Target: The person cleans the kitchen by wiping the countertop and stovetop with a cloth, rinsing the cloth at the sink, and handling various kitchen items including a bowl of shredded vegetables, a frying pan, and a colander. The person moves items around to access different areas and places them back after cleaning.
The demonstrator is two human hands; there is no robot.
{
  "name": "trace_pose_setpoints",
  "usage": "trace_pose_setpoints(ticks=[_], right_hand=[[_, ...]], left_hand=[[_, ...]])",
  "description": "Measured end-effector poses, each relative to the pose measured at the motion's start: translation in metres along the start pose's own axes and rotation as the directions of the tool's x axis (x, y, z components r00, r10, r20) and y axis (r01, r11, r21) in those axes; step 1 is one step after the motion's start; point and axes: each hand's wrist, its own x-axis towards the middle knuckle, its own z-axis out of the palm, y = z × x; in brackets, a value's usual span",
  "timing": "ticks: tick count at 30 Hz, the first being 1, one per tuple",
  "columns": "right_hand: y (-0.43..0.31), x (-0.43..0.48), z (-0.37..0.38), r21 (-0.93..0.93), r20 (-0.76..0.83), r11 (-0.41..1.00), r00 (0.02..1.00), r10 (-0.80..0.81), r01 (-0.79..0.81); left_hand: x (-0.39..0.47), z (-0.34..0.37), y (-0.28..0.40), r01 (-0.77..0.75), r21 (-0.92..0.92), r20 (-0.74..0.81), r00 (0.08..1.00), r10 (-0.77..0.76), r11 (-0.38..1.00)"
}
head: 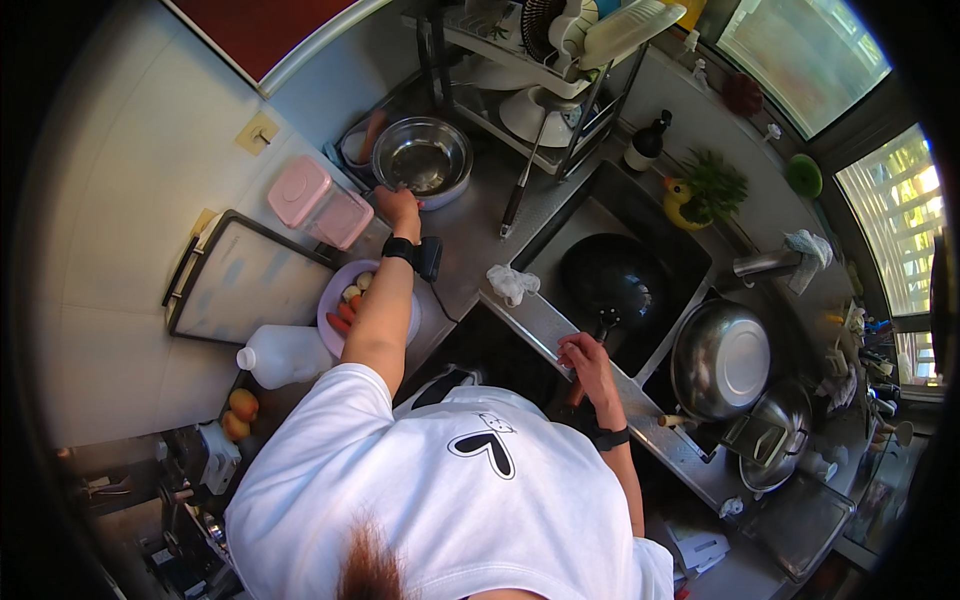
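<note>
My left hand reaches to the near rim of a round stainless steel bowl, its fingers hooked over the edge. The bowl sits in or on a pale basin on the steel counter. My right hand, fingers loosely curled, hovers at or over the handle of a dark wok. The wok lies in the sink, its handle crossing the front edge. Whether the right hand grips the handle cannot be told, since it covers the middle part.
Beneath my left forearm is a purple basin with carrots and pale vegetable pieces. A pink-lidded container, cutting board and white jug line the left. A ladle lies behind the sink; an upturned steel wok stands right.
</note>
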Motion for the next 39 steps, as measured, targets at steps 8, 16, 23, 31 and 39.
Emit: trace_pose_setpoints(ticks=[8,16,23,31,39], right_hand=[[-0.001,-0.003,0.007,-0.035,0.03,0.999,1.0,0.01,-0.009],[-0.045,-0.005,0.003,0.056,0.027,0.993,0.994,-0.106,0.104],[-0.107,0.006,-0.012,0.54,-0.216,0.743,0.919,-0.331,0.395],[-0.092,0.004,-0.046,0.619,-0.344,0.71,0.928,-0.14,0.337],[-0.079,0.001,-0.051,0.57,-0.29,0.756,0.939,-0.182,0.322]], left_hand=[[-0.037,-0.021,0.005,-0.32,0.03,0.08,0.945,0.317,0.947],[-0.177,-0.025,0.052,-0.787,0.064,0.402,0.582,0.706,0.613],[-0.255,-0.009,0.066,-0.957,-0.118,0.521,0.166,0.837,0.264],[-0.242,-0.011,0.026,-0.939,-0.256,0.687,-0.01,0.726,0.23],[-0.085,-0.003,0.005,-0.889,0.341,0.722,0.455,0.521,0.304]])
